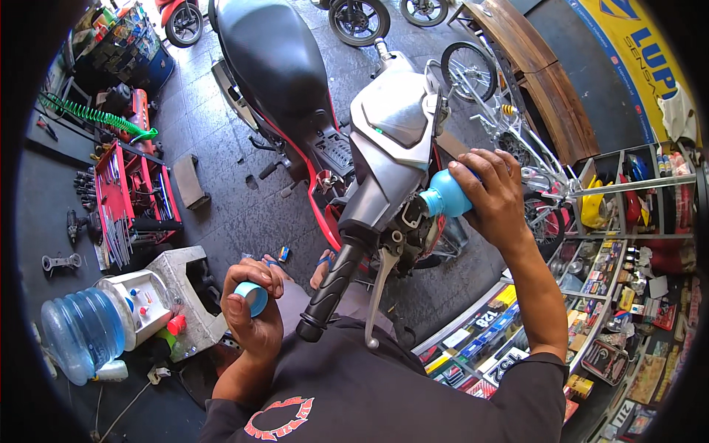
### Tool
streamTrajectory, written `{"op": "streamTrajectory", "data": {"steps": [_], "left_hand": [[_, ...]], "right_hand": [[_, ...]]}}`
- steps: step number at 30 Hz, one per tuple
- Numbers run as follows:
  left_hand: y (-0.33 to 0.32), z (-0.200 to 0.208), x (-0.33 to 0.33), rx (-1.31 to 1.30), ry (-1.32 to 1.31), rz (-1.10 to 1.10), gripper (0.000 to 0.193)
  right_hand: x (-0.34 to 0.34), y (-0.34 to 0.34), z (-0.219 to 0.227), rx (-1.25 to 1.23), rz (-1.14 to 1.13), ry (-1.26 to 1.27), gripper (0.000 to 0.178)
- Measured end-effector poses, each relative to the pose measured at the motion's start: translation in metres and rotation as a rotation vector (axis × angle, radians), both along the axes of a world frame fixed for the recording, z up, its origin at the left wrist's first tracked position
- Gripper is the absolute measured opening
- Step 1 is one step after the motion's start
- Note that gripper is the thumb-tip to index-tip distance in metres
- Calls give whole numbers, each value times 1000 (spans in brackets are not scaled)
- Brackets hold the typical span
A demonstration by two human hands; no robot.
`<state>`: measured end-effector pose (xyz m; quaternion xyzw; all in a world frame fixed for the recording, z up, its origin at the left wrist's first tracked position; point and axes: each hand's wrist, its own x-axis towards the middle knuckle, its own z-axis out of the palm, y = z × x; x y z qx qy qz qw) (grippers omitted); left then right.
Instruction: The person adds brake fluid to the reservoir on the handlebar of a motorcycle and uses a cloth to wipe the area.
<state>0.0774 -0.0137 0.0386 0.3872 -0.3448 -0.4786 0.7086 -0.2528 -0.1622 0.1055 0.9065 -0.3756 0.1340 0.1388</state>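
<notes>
My right hand (498, 199) is wrapped round a light blue plastic bottle (447, 195), tipped on its side. The bottle's neck points left and sits at a small dark reservoir (413, 213) on the motorcycle's handlebar; whether liquid flows out cannot be made out. Lower on the left, my left hand (253, 332) is closed with a light blue bottle cap (255, 297) in its fingers. Between my hands lie the black handlebar grip (334, 284) and the silver brake lever (384, 284). Behind them is the grey handlebar cover (395, 114).
The motorcycle's black seat (273, 66) stretches away from me. At left are a red tool trolley (140, 184) and a water dispenser with a blue jug (83, 328). A glass display case (473, 336) stands at right, near a bare silver bike frame (495, 125).
</notes>
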Motion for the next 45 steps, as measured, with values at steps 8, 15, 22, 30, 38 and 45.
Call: {"op": "streamTrajectory", "data": {"steps": [8,15,22,30,38,45], "left_hand": [[-1,0,2,1,1,1,52],[-1,-4,2,24,16,12,57],[-3,-7,2,22,29,22,57],[-2,-9,5,19,33,34,57],[-2,-12,6,20,41,46,57],[-2,-12,6,21,31,48,58]], "right_hand": [[0,-1,0,-21,8,10,49],[2,0,0,-5,8,11,48],[4,-2,2,-31,14,36,45],[5,-4,4,-50,27,36,43],[5,-4,6,-38,38,56,44],[5,-3,7,-41,35,55,46]]}}
